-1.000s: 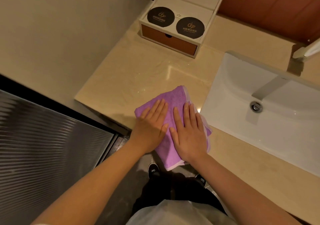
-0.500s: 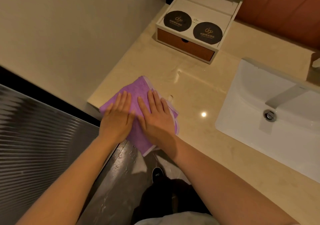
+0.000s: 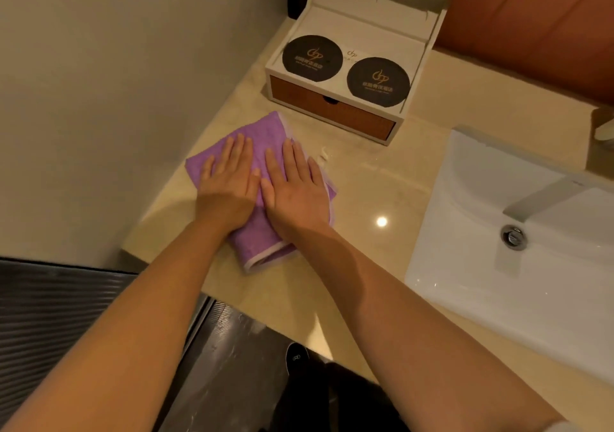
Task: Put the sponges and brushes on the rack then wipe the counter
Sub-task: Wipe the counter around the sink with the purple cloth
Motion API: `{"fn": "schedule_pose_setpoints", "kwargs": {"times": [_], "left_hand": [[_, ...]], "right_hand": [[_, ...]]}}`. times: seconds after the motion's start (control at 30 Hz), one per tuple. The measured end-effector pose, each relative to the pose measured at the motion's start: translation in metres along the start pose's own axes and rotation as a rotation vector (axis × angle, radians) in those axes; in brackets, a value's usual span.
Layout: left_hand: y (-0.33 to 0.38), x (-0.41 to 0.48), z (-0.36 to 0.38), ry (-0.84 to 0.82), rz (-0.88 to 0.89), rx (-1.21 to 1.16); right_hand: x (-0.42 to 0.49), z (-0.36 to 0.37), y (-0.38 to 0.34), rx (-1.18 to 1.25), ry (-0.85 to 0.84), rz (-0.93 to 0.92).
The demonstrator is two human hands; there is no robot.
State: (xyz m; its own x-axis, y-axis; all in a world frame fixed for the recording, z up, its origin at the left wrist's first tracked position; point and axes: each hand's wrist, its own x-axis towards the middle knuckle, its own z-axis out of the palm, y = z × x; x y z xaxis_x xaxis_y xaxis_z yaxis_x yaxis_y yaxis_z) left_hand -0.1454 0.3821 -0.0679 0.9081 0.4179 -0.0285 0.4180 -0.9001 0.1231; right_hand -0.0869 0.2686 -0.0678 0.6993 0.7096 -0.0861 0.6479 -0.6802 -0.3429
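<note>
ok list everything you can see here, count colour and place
cloth: one, purple, left part of counter
counter: one, beige, beside the wall
box: one, white with brown drawer, back of counter
discs: two, black, on the box
sink: one, white, right side
drain: one, metal, in the sink
scrap: one, white, just beyond the cloth
shoe: one, black, floor below
left grip: one hand, flat on cloth
right grip: one hand, flat on cloth
</note>
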Motion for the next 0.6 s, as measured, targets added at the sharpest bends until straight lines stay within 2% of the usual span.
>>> {"fn": "schedule_pose_setpoints", "kwargs": {"times": [0.27, 0.6], "left_hand": [[0.038, 0.032, 0.002, -0.038, 0.11, 0.051], [0.104, 0.022, 0.006, -0.125, 0.097, 0.022]], "right_hand": [[0.002, -0.014, 0.035, -0.013, 0.023, 0.141], [-0.038, -0.034, 0.091, -0.068, 0.018, 0.132]]}}
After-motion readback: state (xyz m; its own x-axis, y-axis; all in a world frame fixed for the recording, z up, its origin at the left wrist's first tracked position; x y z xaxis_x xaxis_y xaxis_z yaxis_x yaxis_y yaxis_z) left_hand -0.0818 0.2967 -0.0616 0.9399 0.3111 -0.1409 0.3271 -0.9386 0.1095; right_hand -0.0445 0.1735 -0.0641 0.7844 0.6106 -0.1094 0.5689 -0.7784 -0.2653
